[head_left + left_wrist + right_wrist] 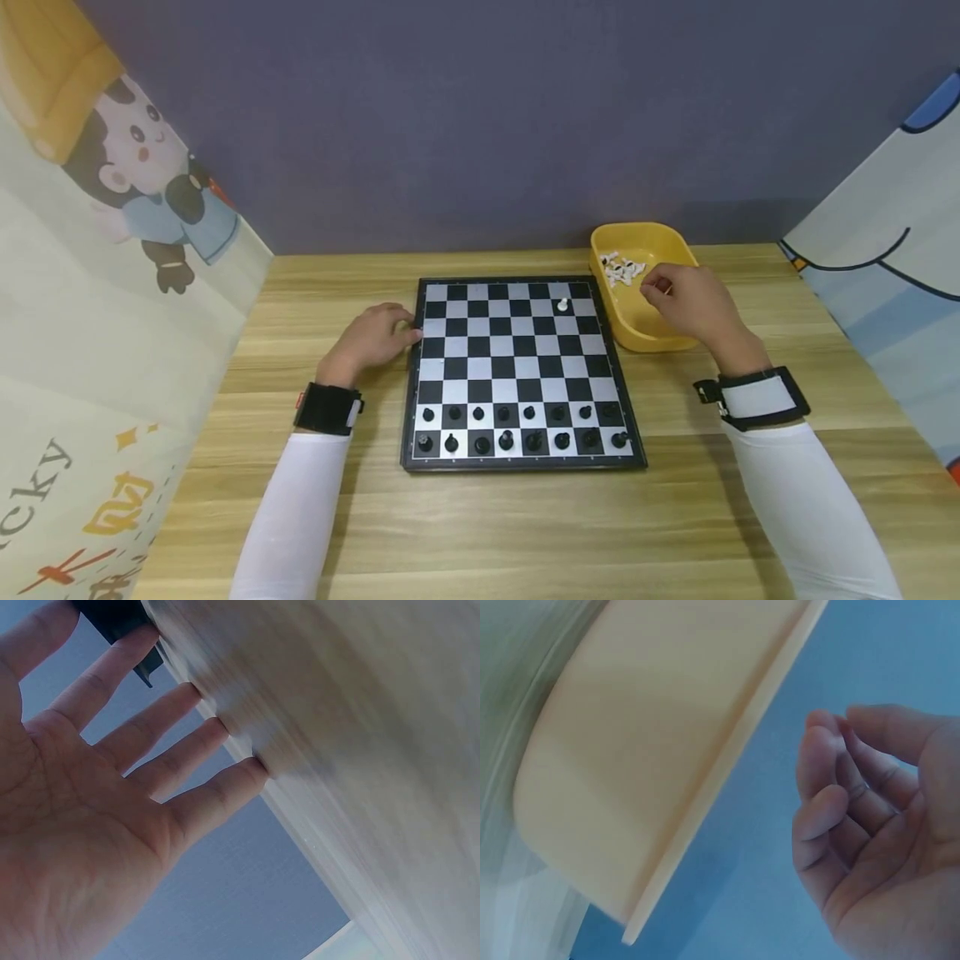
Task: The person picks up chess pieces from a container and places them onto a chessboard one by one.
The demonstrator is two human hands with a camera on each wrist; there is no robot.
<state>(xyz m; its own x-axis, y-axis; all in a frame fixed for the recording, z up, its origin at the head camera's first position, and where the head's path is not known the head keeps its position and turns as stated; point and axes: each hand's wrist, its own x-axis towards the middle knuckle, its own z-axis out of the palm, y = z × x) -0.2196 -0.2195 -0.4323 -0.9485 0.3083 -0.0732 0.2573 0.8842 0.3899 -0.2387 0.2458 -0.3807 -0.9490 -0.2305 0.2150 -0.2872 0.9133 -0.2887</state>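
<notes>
My left hand [377, 335] rests at the left edge of the chessboard [482, 345], its fingers spread and nearly straight in the left wrist view. The fingertips touch the tabletop [360, 742] there. Over the right side of a yellow tray [651, 340] is my right hand [693, 307], fingers curled and thumb close to the index fingertip. Nothing shows between them in the right wrist view. White chess pieces [622, 271] lie heaped inside the tray's left part. One white pawn [562, 306] stands on the board's far right part. Black chess pieces [506, 440] fill the two near rows.
The tray stands against the board's far right corner, its raised rim [727, 754] below my right hand. A dark blue-grey panel [480, 125] rises behind the wooden table [495, 533]. Printed fabric sheets [90, 317] hang at both sides.
</notes>
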